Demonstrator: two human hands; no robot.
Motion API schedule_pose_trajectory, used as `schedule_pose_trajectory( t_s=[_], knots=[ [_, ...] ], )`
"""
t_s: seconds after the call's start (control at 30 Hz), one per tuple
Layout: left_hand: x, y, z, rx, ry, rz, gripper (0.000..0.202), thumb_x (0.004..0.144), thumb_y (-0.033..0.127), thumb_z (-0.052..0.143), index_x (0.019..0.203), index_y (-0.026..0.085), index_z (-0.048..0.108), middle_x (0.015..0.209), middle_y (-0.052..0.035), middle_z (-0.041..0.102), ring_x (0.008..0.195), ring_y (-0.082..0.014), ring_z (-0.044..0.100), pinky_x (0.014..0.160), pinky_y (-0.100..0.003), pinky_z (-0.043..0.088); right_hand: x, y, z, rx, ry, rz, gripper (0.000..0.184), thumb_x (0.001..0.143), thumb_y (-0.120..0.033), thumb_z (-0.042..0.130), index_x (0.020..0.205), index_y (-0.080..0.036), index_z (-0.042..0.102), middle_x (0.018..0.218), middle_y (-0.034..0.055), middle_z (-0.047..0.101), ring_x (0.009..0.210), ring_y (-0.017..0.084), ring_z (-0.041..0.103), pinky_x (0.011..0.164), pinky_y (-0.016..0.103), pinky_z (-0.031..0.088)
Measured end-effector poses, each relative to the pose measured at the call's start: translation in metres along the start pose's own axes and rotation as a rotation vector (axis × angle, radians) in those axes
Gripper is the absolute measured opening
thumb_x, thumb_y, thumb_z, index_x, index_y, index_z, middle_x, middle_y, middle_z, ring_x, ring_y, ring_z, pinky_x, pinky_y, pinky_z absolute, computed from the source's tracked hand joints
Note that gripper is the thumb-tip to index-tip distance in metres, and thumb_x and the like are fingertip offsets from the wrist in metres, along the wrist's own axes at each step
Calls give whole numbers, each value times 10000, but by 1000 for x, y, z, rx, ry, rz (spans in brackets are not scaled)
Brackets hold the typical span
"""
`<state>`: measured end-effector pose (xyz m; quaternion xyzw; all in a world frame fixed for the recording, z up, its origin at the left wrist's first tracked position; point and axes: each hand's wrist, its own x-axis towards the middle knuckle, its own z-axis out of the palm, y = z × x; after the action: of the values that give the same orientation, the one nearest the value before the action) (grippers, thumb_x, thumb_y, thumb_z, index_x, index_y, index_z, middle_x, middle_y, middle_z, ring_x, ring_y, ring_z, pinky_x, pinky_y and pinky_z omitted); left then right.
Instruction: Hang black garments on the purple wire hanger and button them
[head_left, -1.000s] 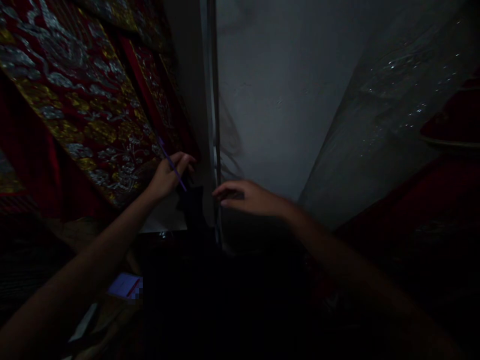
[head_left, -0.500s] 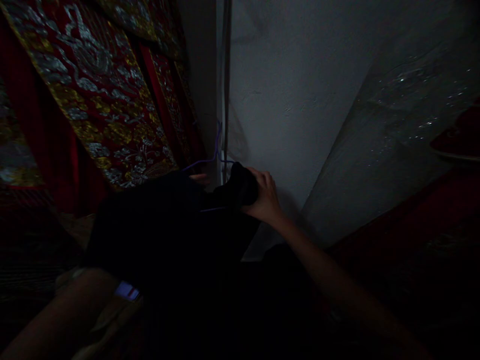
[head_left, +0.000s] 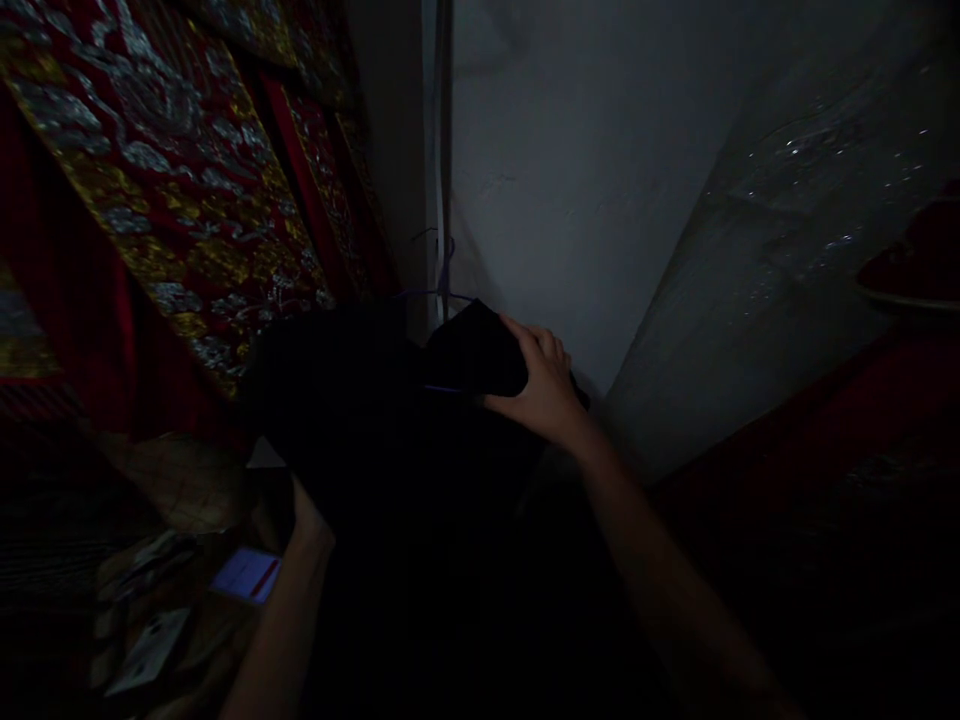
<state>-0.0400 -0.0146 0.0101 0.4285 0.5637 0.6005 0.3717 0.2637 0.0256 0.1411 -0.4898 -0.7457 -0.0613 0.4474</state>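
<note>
A black garment [head_left: 405,450] hangs from a thin purple hanger [head_left: 459,296] in the middle of the view. Its details are lost in the dark. The hanger's lower bar shows inside the neck opening. My right hand [head_left: 546,385] is closed around the garment's right shoulder, thumb in front and fingers over the far side. At the garment's left edge is my left hand [head_left: 309,518], its fingers hidden by the cloth, so their grip cannot be seen.
A narrow upright pole [head_left: 443,130] stands behind the hanger, before a pale wall [head_left: 570,150]. Red embroidered cloth [head_left: 202,190] hangs at left. A blue-white card-like item [head_left: 247,574] and a pale rectangular object [head_left: 150,650] lie lower left. Clear plastic sheeting [head_left: 750,250] covers the right.
My left hand has come out of the garment's neck area and moved down to its left edge. My right hand still grips the shoulder, now slightly further right.
</note>
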Motion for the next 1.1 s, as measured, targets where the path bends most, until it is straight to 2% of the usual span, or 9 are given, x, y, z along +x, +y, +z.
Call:
schedule_pose_trajectory(
  t_s=[0.07, 0.17, 0.27, 0.37, 0.6, 0.73, 0.87, 1.0, 1.1],
  knots=[
    [-18, -7, 5, -119, 40, -80, 667, 869, 696, 422, 1399, 311, 544, 1245, -57, 718, 1236, -318, 633, 1008, -450, 579, -26, -6, 9, 168, 112, 51, 819, 713, -472, 782, 1444, -281, 464, 1447, 127, 477, 1355, 351, 424, 1118, 560, 340],
    [-42, -14, 20, -215, 0, -173, 689, 714, 462, 779, 1340, 268, 569, 1248, -83, 715, 1215, -328, 647, 1037, -468, 556, -73, -20, 45, 548, 280, 351, 424, 851, -456, 645, 1216, -243, 612, 1275, 104, 629, 1222, 277, 563, 1047, 475, 429],
    [-58, -17, 33, -243, -45, -219, 692, 644, 363, 861, 1273, 258, 593, 1245, -92, 715, 1216, -328, 647, 1038, -471, 551, -118, -35, 90, 806, 118, 674, 330, 817, -498, 664, 967, -204, 651, 944, 72, 703, 917, 241, 661, 844, 374, 514],
    [-66, -18, 37, -263, -72, -243, 636, 663, 343, 858, 1242, 268, 605, 1269, -86, 705, 1229, -322, 639, 1054, -472, 540, -140, -43, 116, 913, -82, 730, 310, 828, -514, 629, 837, -204, 639, 834, 42, 683, 841, 223, 643, 782, 324, 500],
    [-71, -13, 34, -223, -103, -235, 638, 649, 352, 866, 1228, 258, 616, 1237, -89, 720, 1208, -333, 651, 1032, -482, 553, -134, -35, 105, 934, -100, 668, 233, 882, -456, 568, 852, -232, 623, 797, -13, 622, 785, 168, 585, 723, 251, 458],
    [-77, -9, 38, -238, -122, -252, 674, 626, 331, 898, 1228, 257, 606, 1302, -86, 687, 1237, -310, 634, 1056, -445, 540, -133, -36, 104, 921, 19, 708, 279, 877, -486, 560, 811, -222, 622, 786, -3, 617, 789, 167, 575, 739, 254, 461],
    [-77, -6, 42, -247, -109, -291, 711, 611, 298, 907, 1243, 257, 585, 1300, -90, 685, 1231, -314, 636, 1045, -452, 545, -133, -38, 101, 917, 60, 669, 212, 836, -396, 581, 733, -211, 590, 685, -18, 562, 675, 146, 515, 646, 249, 430],
    [-68, -12, 48, -193, -8, -223, 595, 688, 343, 844, 1209, 223, 583, 1294, -118, 667, 1233, -324, 627, 1074, -484, 507, -131, -38, 96, 990, 96, 751, 214, 788, -377, 573, 663, -206, 543, 526, -57, 423, 494, 101, 367, 476, 228, 294],
    [-65, -19, 53, -21, 214, 50, 699, 741, 380, 792, 1338, 232, 459, 1439, -138, 525, 1364, -310, 502, 1170, -487, 393, -130, -40, 94, 1084, 168, 836, 223, 740, -383, 576, 622, -210, 497, 497, -72, 384, 443, 79, 315, 430, 218, 235]
  ],
)
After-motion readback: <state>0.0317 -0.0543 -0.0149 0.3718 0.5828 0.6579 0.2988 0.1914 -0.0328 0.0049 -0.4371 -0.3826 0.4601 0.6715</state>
